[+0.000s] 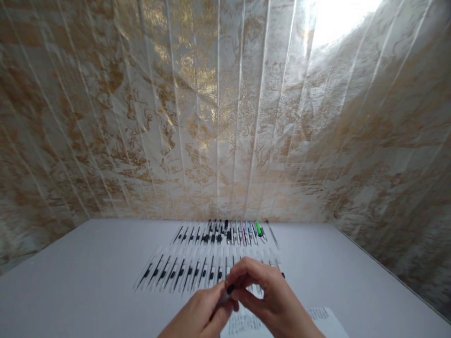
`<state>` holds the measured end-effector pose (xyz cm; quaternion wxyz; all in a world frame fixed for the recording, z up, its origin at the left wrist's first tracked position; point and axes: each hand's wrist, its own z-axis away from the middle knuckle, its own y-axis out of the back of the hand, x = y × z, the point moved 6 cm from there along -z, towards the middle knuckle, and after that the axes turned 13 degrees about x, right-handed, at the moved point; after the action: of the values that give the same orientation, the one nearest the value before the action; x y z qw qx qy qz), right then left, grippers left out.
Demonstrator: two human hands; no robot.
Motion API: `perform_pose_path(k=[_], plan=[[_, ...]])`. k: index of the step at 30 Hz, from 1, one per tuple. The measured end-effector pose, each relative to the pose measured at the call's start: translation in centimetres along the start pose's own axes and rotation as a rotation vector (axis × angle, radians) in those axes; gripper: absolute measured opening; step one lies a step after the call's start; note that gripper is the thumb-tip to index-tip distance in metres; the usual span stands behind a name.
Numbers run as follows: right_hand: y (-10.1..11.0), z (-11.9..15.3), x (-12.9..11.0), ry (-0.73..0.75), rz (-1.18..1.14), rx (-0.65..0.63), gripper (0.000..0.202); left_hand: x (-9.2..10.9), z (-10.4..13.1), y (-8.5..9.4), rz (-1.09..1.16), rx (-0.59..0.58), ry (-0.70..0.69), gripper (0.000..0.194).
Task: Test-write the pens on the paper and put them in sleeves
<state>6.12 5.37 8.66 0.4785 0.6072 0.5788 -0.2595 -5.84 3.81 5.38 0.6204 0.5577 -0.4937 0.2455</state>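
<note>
The right hand [265, 287], arched with thumb and index finger meeting, pinches a small black piece [230, 289]; the left hand [206, 307], angled inward, curls around a pale barrel [223, 299] beside it. Beyond lie pen rows [181, 272]; beneath, a written sheet [326, 321].

Beyond the hands [202, 312] [268, 293], a row of pens [176, 274] lies side by side on the table [352, 272], reaching well to their left. Farther off, by the curtain [218, 141] behind the table, lies a second row [186, 236]. Beneath the hands, and showing to their right, a written sheet [326, 319] lies on the table.
</note>
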Motion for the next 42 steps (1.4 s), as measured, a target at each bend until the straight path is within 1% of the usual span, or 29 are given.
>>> perform_pose_path(k=[3,7,9,11,14,16,19,21,22,24,25,26,27,29,31,32,33,35,37,38,40,42], plan=[[-0.1,0.0,-0.2,0.028,0.047,-0.006,0.025,0.1,0.0,-0.1,-0.020,-0.024,0.064,0.012],[-0.4,0.1,0.1,-0.048,0.117,-0.037,0.011,0.0,0.2,-0.4,-0.065,-0.029,0.129,0.009],[-0.7,0.2,0.2,-0.067,0.214,-0.040,0.008,-0.3,0.1,-0.6,-0.094,0.007,0.125,0.010],[-1.3,0.3,0.2,-0.030,0.378,-0.043,0.012,-0.8,0.0,-0.7,-0.138,0.056,0.097,0.013],[-2.5,0.5,0.5,0.041,0.662,-0.044,0.023,-1.8,-0.1,-0.7,-0.251,0.124,0.068,0.021],[-3.0,0.6,1.1,0.018,0.747,-0.057,0.031,-2.2,-0.1,-0.6,-0.360,0.156,0.065,0.024],[-3.0,0.7,1.6,-0.050,0.691,-0.116,0.047,-2.0,-0.1,-0.3,-0.488,0.195,0.045,0.025],[-2.2,0.7,1.2,-0.054,0.628,-0.123,0.048,-1.6,-0.2,-0.1,-0.504,0.210,0.025,0.023],[-1.8,0.7,0.9,-0.040,0.593,-0.121,0.042,-1.4,-0.2,0.0,-0.495,0.207,0.020,0.021],[-1.5,0.7,0.2,0.002,0.523,-0.131,0.024,-1.2,-0.3,0.2,-0.464,0.196,0.016,0.018],[-1.6,0.8,0.0,0.019,0.503,-0.144,0.017,-1.2,-0.4,0.2,-0.451,0.194,0.019,0.018],[-1.8,0.8,0.1,0.027,0.502,-0.157,0.015,-1.3,-0.4,0.3,-0.442,0.194,0.023,0.018],[-2.0,0.9,0.3,0.024,0.521,-0.162,0.017,-1.3,-0.4,0.3,-0.439,0.194,0.026,0.019],[-2.3,0.8,0.9,0.002,0.572,-0.151,0.031,-1.5,-0.3,0.4,-0.454,0.201,0.030,0.022],[-2.3,0.8,1.4,-0.036,0.576,-0.139,0.043,-1.7,-0.3,0.3,-0.478,0.203,0.026,0.022],[-2.2,0.7,1.4,-0.048,0.564,-0.128,0.045,-1.7,-0.3,0.3,-0.494,0.204,0.022,0.021],[-1.9,0.7,1.2,-0.052,0.547,-0.118,0.044,-1.8,-0.2,0.3,-0.510,0.203,0.022,0.020],[-1.6,0.6,0.7,-0.030,0.515,-0.112,0.032,-1.8,-0.2,0.2,-0.510,0.191,0.020,0.019],[-1.9,0.8,0.5,0.001,0.495,-0.141,0.019,-1.8,-0.2,0.1,-0.481,0.180,0.026,0.020],[-2.1,0.8,0.6,0.005,0.502,-0.155,0.019,-1.8,-0.2,0.1,-0.468,0.177,0.030,0.021],[-2.5,0.9,1.1,-0.017,0.552,-0.154,0.029,-1.9,-0.3,0.1,-0.477,0.183,0.035,0.022],[-2.4,0.8,1.7,-0.055,0.615,-0.120,0.041,-1.9,-0.3,0.2,-0.511,0.197,0.029,0.023]])
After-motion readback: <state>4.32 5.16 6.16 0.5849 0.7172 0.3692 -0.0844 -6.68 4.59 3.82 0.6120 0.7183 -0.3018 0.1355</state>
